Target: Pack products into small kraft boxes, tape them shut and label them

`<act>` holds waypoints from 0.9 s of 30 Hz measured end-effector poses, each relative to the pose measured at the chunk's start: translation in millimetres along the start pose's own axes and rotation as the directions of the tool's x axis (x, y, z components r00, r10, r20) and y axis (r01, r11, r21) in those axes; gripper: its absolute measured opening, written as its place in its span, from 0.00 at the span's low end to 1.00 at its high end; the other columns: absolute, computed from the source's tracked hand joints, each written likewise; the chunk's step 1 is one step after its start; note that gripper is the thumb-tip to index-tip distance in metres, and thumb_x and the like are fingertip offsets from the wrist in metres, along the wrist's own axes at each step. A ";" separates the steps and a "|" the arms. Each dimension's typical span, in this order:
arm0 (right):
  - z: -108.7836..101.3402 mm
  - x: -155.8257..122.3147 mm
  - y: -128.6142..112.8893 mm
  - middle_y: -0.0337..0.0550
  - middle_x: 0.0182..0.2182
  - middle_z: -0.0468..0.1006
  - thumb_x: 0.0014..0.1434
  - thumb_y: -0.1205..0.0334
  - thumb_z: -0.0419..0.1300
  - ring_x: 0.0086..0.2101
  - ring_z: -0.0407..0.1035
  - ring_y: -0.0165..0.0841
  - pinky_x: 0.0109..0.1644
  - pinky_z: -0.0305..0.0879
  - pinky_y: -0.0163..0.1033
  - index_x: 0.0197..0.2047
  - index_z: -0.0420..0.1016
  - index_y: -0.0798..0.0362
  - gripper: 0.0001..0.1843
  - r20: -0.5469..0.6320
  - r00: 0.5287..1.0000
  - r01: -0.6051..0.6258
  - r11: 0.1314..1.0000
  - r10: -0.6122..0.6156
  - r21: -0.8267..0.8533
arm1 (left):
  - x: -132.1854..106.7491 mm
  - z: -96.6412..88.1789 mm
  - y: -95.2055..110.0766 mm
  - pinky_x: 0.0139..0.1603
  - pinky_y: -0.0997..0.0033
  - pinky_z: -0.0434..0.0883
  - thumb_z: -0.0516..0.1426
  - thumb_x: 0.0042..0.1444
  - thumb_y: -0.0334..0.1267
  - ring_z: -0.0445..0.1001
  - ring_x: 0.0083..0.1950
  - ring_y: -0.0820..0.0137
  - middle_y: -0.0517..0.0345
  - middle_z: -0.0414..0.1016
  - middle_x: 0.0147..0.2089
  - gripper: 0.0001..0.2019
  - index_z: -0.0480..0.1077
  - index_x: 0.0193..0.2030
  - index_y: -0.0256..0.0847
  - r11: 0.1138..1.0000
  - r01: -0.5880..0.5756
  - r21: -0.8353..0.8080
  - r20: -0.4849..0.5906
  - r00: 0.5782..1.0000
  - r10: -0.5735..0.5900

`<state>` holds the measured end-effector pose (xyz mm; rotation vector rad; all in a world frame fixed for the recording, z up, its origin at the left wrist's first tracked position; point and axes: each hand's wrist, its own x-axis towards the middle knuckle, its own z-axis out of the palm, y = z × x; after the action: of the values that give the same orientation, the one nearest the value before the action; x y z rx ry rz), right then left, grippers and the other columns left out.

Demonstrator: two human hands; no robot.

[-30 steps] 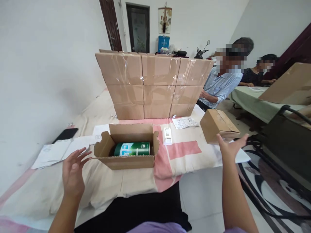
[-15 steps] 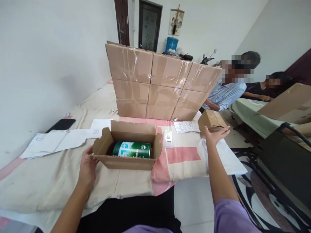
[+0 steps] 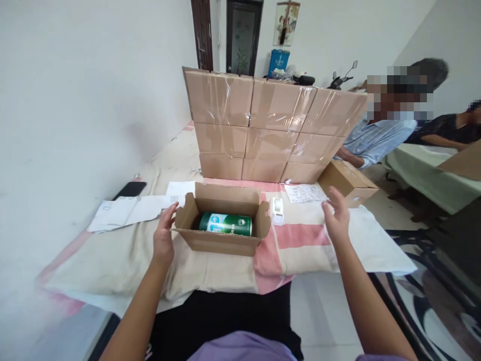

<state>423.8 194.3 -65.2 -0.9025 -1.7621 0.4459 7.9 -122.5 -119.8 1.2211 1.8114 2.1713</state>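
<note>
In front of me an open cardboard box [image 3: 221,245] stands on the cloth-covered table. A green can [image 3: 238,225] with a white and blue label lies on its side within it. My left hand [image 3: 164,235] is beside the box's left end, its fingers apart and close to the wall; whether they touch it I cannot tell. To the right, my right hand [image 3: 337,215] hovers above the table, fingers spread and holding nothing. Between that hand and the box lies a white tape dispenser [image 3: 277,210]. A second, closed cardboard box [image 3: 351,183] sits just behind my right hand.
A tall panel of taped cardboard boxes [image 3: 270,133] rises at the back of the table. Papers [image 3: 130,211] and a black phone [image 3: 131,189] lie at the left, a printed sheet [image 3: 305,193] at the right. Two people are seated beyond, on the right.
My left hand has loosened from the box's left end. My right hand has drawn back from the closed box, which now sits at a different angle. The view has shifted left.
</note>
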 end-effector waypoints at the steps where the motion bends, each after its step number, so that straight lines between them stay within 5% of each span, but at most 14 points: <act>1: 14.8 -22.3 -24.2 0.54 0.66 0.69 0.63 0.46 0.59 0.65 0.64 0.47 0.66 0.64 0.61 0.65 0.69 0.48 0.30 0.106 0.991 0.074 0.995 -0.081 0.072 | 9.2 0.2 6.2 0.73 0.50 0.62 0.46 0.62 0.72 0.63 0.73 0.51 0.47 0.67 0.71 0.40 0.70 0.67 0.45 0.998 -0.058 0.013 0.052 0.997 0.057; 4: 59.5 -77.1 -89.1 0.52 0.66 0.70 0.64 0.42 0.60 0.66 0.62 0.50 0.69 0.58 0.66 0.63 0.73 0.44 0.28 0.385 0.862 0.216 0.925 -0.330 0.312 | 29.9 4.7 25.0 0.77 0.47 0.54 0.38 0.64 0.72 0.60 0.75 0.51 0.46 0.71 0.68 0.42 0.78 0.59 0.43 0.992 -0.126 -0.022 0.309 0.943 0.127; 6: 85.9 -97.8 -116.0 0.50 0.66 0.71 0.62 0.38 0.62 0.67 0.61 0.50 0.70 0.56 0.66 0.65 0.72 0.42 0.32 0.443 0.803 0.230 0.893 -0.399 0.388 | 34.8 8.7 36.0 0.79 0.45 0.48 0.33 0.63 0.72 0.56 0.77 0.50 0.45 0.73 0.67 0.47 0.82 0.53 0.41 0.995 -0.081 -0.058 0.457 0.884 0.098; 8: 106.5 -106.9 -128.3 0.48 0.59 0.77 0.62 0.36 0.61 0.65 0.62 0.50 0.69 0.57 0.65 0.57 0.78 0.42 0.27 0.355 0.853 0.219 0.879 -0.383 0.423 | 32.6 10.9 44.5 0.79 0.45 0.43 0.31 0.61 0.75 0.51 0.79 0.50 0.44 0.73 0.67 0.50 0.82 0.53 0.40 0.997 -0.038 -0.065 0.507 0.860 0.065; 11: 125.4 -108.2 -130.5 0.48 0.45 0.81 0.62 0.36 0.60 0.59 0.66 0.50 0.67 0.59 0.64 0.43 0.80 0.45 0.22 0.209 0.941 0.144 0.875 -0.266 0.463 | 20.1 11.5 52.3 0.79 0.44 0.43 0.29 0.55 0.80 0.50 0.79 0.48 0.43 0.73 0.67 0.56 0.80 0.57 0.39 0.999 -0.019 -0.030 0.463 0.886 0.031; 13: 132.1 -105.9 -128.7 0.49 0.46 0.78 0.62 0.39 0.61 0.56 0.68 0.49 0.65 0.62 0.62 0.48 0.77 0.46 0.21 0.174 0.972 0.042 0.851 -0.156 0.524 | 10.2 13.5 54.2 0.79 0.43 0.46 0.34 0.60 0.76 0.56 0.77 0.48 0.43 0.76 0.64 0.50 0.77 0.60 0.38 1.000 -0.001 -0.022 0.434 0.901 0.010; 16: 136.5 -101.5 -128.3 0.53 0.61 0.69 0.60 0.42 0.61 0.62 0.65 0.48 0.65 0.64 0.59 0.67 0.62 0.45 0.35 0.198 0.980 -0.099 0.776 -0.035 0.623 | 0.8 21.8 52.1 0.78 0.46 0.50 0.49 0.68 0.56 0.57 0.77 0.54 0.47 0.68 0.71 0.31 0.61 0.73 0.45 0.997 0.078 -0.027 0.358 0.931 -0.063; 18: 137.0 -98.5 -130.0 0.52 0.67 0.63 0.58 0.43 0.60 0.67 0.59 0.48 0.68 0.60 0.59 0.72 0.53 0.44 0.42 0.284 0.958 -0.171 0.748 -0.024 0.642 | 0.7 29.4 48.6 0.78 0.49 0.53 0.55 0.65 0.46 0.49 0.80 0.56 0.51 0.50 0.80 0.36 0.48 0.77 0.51 0.991 0.133 -0.031 0.293 0.949 -0.118; 20: 137.0 -95.7 -132.1 0.50 0.68 0.63 0.58 0.45 0.57 0.69 0.56 0.47 0.70 0.58 0.59 0.72 0.53 0.44 0.41 0.370 0.929 -0.234 0.734 -0.026 0.638 | 4.0 35.9 44.7 0.77 0.50 0.56 0.56 0.61 0.43 0.47 0.80 0.56 0.55 0.41 0.82 0.38 0.46 0.76 0.55 0.987 0.156 -0.046 0.263 0.955 -0.139; 24: 138.9 -89.9 -130.7 0.50 0.60 0.71 0.56 0.46 0.58 0.63 0.63 0.49 0.68 0.61 0.57 0.65 0.65 0.45 0.34 0.351 0.935 -0.216 0.721 -0.040 0.659 | 11.4 39.0 40.2 0.72 0.47 0.62 0.55 0.54 0.37 0.64 0.72 0.57 0.51 0.70 0.65 0.34 0.53 0.69 0.52 0.986 0.144 -0.084 0.212 0.969 -0.124; 27: 140.6 -86.2 -125.4 0.49 0.54 0.72 0.55 0.45 0.60 0.59 0.66 0.50 0.66 0.61 0.57 0.53 0.75 0.46 0.25 0.266 0.957 -0.094 0.744 -0.116 0.661 | 14.9 32.6 42.8 0.74 0.46 0.58 0.55 0.55 0.38 0.64 0.71 0.55 0.50 0.78 0.52 0.20 0.68 0.56 0.45 0.993 0.114 0.008 0.249 0.962 -0.113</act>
<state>263.0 65.8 -88.1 -0.3071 -1.6653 1.1727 35.2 -101.8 -75.7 1.2872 1.7241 1.8675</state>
